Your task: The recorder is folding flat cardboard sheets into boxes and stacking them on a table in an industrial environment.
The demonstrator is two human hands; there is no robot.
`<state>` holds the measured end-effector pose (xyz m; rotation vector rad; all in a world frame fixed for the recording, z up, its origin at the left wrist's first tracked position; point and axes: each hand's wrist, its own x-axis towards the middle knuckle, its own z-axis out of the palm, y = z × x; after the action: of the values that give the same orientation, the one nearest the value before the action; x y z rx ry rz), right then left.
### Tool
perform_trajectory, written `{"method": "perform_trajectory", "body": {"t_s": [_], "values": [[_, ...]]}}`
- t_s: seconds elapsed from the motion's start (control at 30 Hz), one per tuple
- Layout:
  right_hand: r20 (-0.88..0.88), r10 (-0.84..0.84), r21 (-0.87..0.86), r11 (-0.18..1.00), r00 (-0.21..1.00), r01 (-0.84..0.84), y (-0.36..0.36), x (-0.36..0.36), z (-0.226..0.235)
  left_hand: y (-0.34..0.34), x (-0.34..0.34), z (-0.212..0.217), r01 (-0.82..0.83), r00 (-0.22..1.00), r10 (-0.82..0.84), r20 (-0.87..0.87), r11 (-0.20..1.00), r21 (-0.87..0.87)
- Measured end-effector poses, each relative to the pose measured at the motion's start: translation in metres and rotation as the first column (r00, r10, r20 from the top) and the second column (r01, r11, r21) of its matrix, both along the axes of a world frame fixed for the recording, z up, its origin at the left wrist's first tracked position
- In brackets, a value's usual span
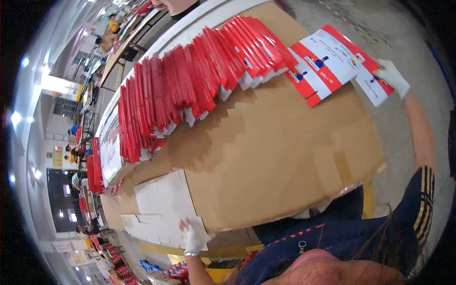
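Note:
My right hand (pixel 395 78), in a white glove, grips the right end of a flat red-and-white printed carton (pixel 327 59) out past the table's right side. The carton has blue figures on it, and its left part lies over the cardboard. My left hand (pixel 192 237), in a white glove with bare fingertips, rests on a plain white flat carton (pixel 166 194) with slotted flaps. Its fingers are apart on the surface. This carton lies at the table's near left edge, partly overhanging it. A long row of folded red-and-white cartons (pixel 185 85) leans along the far side.
Brown cardboard (pixel 285 156) covers the table, with a strip of tape near its right corner. A white printed stack (pixel 111 147) stands at the row's left end. Other people work at long tables (pixel 128 40) at the far left. Grey floor (pixel 399 128) shows on the right.

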<state>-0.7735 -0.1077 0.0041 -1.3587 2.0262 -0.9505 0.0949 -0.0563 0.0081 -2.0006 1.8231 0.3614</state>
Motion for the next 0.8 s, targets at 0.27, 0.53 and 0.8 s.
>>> {"method": "perform_trajectory", "body": {"t_s": [0.27,0.53,0.8], "values": [[0.082,0.124,-0.059,0.991,0.989,-0.119,-0.259,0.132,-0.062,0.031,0.040,-0.025,-0.208,0.978,0.206,-0.022,0.973,-0.096],[-0.492,0.103,-0.495,0.784,0.865,-0.375,-0.120,0.297,-0.006,0.048,0.012,0.049,-0.162,0.987,0.155,-0.044,0.945,-0.284],[-0.671,0.635,-0.408,0.115,0.383,-0.906,0.076,0.493,0.046,0.077,-0.163,0.058,0.432,0.727,-0.670,-0.154,0.620,-0.655]]}}
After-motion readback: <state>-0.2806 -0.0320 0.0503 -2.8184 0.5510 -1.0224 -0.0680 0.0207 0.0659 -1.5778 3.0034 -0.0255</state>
